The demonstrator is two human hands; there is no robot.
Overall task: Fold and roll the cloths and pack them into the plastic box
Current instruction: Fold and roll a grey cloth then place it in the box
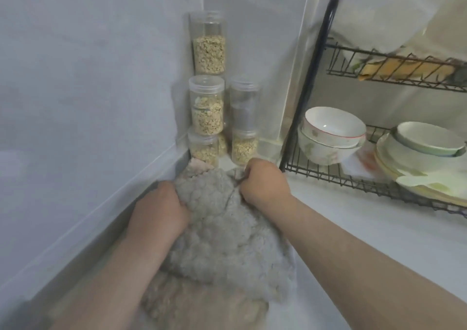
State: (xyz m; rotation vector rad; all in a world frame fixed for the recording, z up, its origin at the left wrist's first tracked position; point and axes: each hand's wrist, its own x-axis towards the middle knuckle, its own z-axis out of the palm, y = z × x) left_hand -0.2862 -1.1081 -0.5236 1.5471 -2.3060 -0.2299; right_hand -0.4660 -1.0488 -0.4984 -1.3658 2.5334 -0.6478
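A person's left hand (159,211) and right hand (265,180) each clutch the far edge of a grey fluffy cloth (227,236), fingers curled into its pile. The cloth lies bunched on a white counter (341,198), partly over a beige fluffy cloth (202,304) nearer the viewer. Stacked clear plastic jars of pale flakes (207,120) fill the corner beyond, and a black wire dish rack (328,175) stands to the right. No plastic box is in view. This looks like the folding step. Next, the edges likely need drawing level before rolling.
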